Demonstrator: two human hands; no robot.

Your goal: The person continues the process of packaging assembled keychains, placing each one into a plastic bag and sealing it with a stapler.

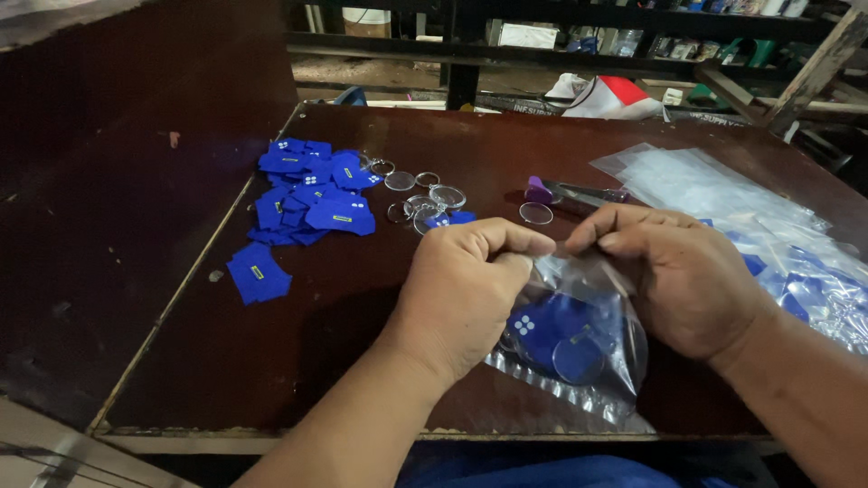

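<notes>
A clear plastic bag [579,339] holding round blue pieces sits at lower centre, pinched at its mouth. More clear bags [723,194] lie at the right. Small blue labels [307,194] are heaped upper left of centre.

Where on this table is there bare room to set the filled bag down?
Bare wood lies along the near edge, left of the left hand, below the blue cut-outs, and along the far edge. It is crowded among the clear discs, and at right under the plastic bags beside the right hand.

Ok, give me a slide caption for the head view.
Both hands, left hand and right hand, pinch a clear plastic bag of blue pieces.
</notes>
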